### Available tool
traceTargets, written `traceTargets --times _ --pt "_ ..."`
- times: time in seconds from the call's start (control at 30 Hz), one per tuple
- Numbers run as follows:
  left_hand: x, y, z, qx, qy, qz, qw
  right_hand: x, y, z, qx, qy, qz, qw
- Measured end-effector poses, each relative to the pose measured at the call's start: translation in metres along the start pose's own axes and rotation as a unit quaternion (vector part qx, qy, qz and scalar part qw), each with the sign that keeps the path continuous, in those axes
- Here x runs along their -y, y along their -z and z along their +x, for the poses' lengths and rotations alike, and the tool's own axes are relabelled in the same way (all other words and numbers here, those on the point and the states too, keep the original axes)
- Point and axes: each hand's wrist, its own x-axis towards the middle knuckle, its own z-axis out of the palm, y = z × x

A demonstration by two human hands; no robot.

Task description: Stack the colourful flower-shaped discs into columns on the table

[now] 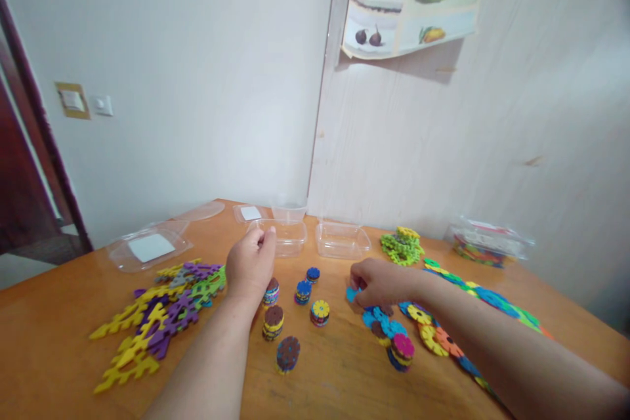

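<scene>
Right hand (pixel 375 282): fingers pinch a light-blue, notched plastic disc (pixel 350 294) at its nine o'clock. Left hand (pixel 250 266) curled; grip hidden, cannot tell. Brown-topped, multicoloured disc stack (pixel 271 293) at that hand's five o'clock on orange-brown wooden worktop (pixel 339 380); a sideways bump could topple it.

The person's hands (pixel 250 266) (pixel 378 282) are bare and rounded in outline; the wrists (pixel 241 305) (pixel 416 285) are just as uncovered; the forearms (pixel 211 364) (pixel 492 335) are bare too, smooth-looking and unmarked, broadening gradually away from the wrists
</scene>
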Motion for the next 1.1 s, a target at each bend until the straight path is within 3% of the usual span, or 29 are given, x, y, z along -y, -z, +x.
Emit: traceTargets --times 0.23,0.37,0.5,0.7,0.87,1.1 --pt "0.002 -0.002 0.0 0.0 0.004 0.0 1.0 0.042 -0.008 -0.007 -0.099 0.104 -0.043 0.989" --pt "0.001 -0.001 0.0 0.001 0.001 0.001 1.0 0.052 -0.015 -0.006 -0.096 0.128 -0.055 0.986" --pt "0.002 -0.002 0.0 -0.004 0.0 0.001 1.0 0.043 -0.008 -0.006 -0.1 0.115 -0.029 0.988" --pt "0.002 -0.002 0.0 -0.002 0.005 0.004 1.0 0.009 0.008 -0.001 -0.119 0.023 -0.037 0.992" --pt "0.0 -0.001 0.0 0.0 0.002 0.001 1.0 -0.009 -0.001 0.009 -0.08 -0.002 -0.027 0.996" --pt "0.0 -0.001 0.0 -0.001 0.006 0.006 1.0 -0.007 -0.006 0.013 -0.04 -0.014 -0.002 0.999"
